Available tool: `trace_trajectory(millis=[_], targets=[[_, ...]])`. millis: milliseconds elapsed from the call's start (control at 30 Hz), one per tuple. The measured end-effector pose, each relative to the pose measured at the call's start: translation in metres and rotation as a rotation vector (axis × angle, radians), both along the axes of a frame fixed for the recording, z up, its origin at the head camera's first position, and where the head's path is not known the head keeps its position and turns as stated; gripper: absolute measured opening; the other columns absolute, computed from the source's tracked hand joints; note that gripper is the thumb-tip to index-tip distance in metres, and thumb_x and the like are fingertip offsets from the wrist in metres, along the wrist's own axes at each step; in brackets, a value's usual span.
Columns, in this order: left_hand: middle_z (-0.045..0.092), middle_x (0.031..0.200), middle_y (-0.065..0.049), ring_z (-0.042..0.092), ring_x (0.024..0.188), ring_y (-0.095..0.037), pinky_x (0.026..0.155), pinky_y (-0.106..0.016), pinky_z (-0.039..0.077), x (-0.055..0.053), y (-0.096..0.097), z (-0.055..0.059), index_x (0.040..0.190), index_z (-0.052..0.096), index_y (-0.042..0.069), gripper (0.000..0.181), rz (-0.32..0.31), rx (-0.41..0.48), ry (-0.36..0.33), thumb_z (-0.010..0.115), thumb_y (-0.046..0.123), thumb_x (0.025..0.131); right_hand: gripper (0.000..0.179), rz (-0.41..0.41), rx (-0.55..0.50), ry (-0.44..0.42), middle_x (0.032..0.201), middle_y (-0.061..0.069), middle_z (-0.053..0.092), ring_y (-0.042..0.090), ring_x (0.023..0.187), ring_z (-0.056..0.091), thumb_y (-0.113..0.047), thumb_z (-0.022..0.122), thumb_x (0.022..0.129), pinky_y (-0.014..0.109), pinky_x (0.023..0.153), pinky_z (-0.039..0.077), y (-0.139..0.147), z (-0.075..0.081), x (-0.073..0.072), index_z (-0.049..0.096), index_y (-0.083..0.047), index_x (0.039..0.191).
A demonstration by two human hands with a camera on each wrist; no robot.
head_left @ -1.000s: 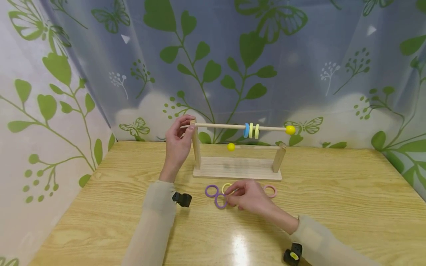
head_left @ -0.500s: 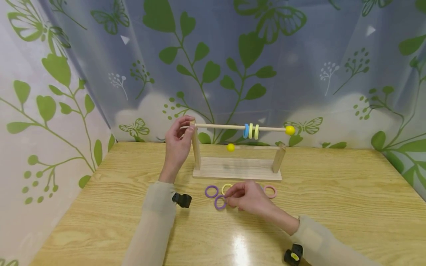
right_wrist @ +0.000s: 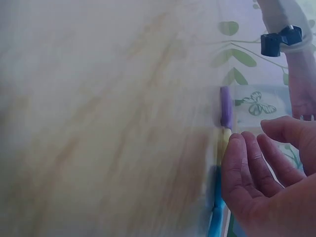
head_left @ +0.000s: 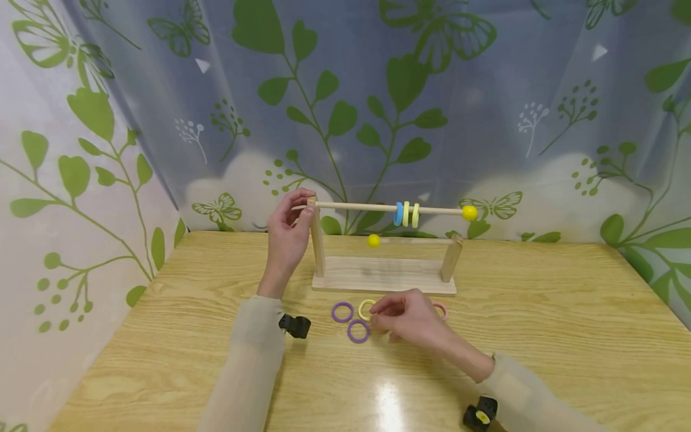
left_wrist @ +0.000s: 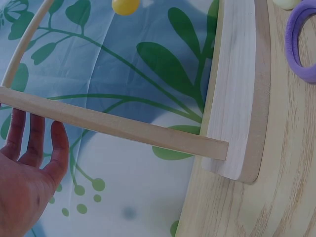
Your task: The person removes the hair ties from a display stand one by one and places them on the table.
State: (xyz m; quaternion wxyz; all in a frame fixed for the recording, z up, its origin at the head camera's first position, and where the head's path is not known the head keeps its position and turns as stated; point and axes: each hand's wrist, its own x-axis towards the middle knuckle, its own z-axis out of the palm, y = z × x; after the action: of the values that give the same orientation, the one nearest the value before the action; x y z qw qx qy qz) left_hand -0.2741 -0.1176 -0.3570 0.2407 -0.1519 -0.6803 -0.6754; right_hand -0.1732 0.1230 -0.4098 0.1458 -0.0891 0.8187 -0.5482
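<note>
My left hand [head_left: 290,231] grips the top of the left post [head_left: 318,246] of a wooden stand; in the left wrist view its fingers curl behind that post. On the stand's upper rod [head_left: 356,206] hang one blue and two pale yellow hair ties [head_left: 406,214]. My right hand [head_left: 410,318] hovers low over the table with loosely bent fingers, thumb apart from them, nothing between. Just left of its fingertips lie a purple hair tie [head_left: 358,331] and a yellow one [head_left: 366,310]. Blue hair ties [right_wrist: 217,190] show beside its fingers in the right wrist view, hidden from the head view.
Another purple hair tie [head_left: 342,312] lies farther left, and a pink one [head_left: 441,311] is partly behind my right hand. The stand's lower rod [head_left: 415,240] ends in a yellow ball [head_left: 373,240]; another yellow ball [head_left: 469,213] tips the upper rod. A patterned curtain [head_left: 345,120] hangs behind the table.
My right fingertips, earlier at the near purple hair tie, have come off it and shifted slightly right. That hair tie has slid a little toward me. My left hand stays on the post.
</note>
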Motion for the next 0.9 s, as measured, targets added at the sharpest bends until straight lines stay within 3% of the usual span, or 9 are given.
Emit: trace_trajectory(millis=[200, 500, 900], targets=[[0.065, 0.103, -0.004, 0.066, 0.088, -0.016, 0.076, -0.021, 0.055, 0.0, 0.0, -0.001, 0.122, 0.065, 0.0, 0.023, -0.003, -0.002, 0.001, 0.057, 0.003, 0.1, 0.021, -0.045, 0.017, 0.041, 0.093, 0.01, 0.076, 0.018, 0.079, 0.069, -0.015, 0.075, 0.089, 0.03, 0.065, 0.06, 0.008, 0.007, -0.002, 0.076, -0.002, 0.106], [0.065, 0.104, -0.004, 0.065, 0.086, -0.011, 0.075, -0.02, 0.055, 0.002, 0.0, 0.001, 0.122, 0.065, 0.0, 0.023, 0.001, -0.003, 0.001, 0.057, 0.003, 0.1, 0.014, -0.093, 0.053, 0.152, 0.093, 0.008, 0.078, 0.019, 0.082, 0.072, -0.016, 0.076, 0.09, 0.029, 0.065, 0.059, 0.015, 0.017, -0.004, 0.077, -0.007, 0.101], [0.064, 0.104, -0.004, 0.065, 0.089, -0.012, 0.077, -0.02, 0.056, 0.0, 0.0, 0.0, 0.122, 0.065, -0.001, 0.024, -0.006, 0.007, -0.001, 0.057, 0.001, 0.1, 0.019, -0.214, 0.093, 0.369, 0.097, 0.006, 0.079, 0.013, 0.085, 0.072, -0.021, 0.075, 0.093, 0.022, 0.072, 0.056, 0.029, 0.032, -0.01, 0.078, -0.009, 0.107]])
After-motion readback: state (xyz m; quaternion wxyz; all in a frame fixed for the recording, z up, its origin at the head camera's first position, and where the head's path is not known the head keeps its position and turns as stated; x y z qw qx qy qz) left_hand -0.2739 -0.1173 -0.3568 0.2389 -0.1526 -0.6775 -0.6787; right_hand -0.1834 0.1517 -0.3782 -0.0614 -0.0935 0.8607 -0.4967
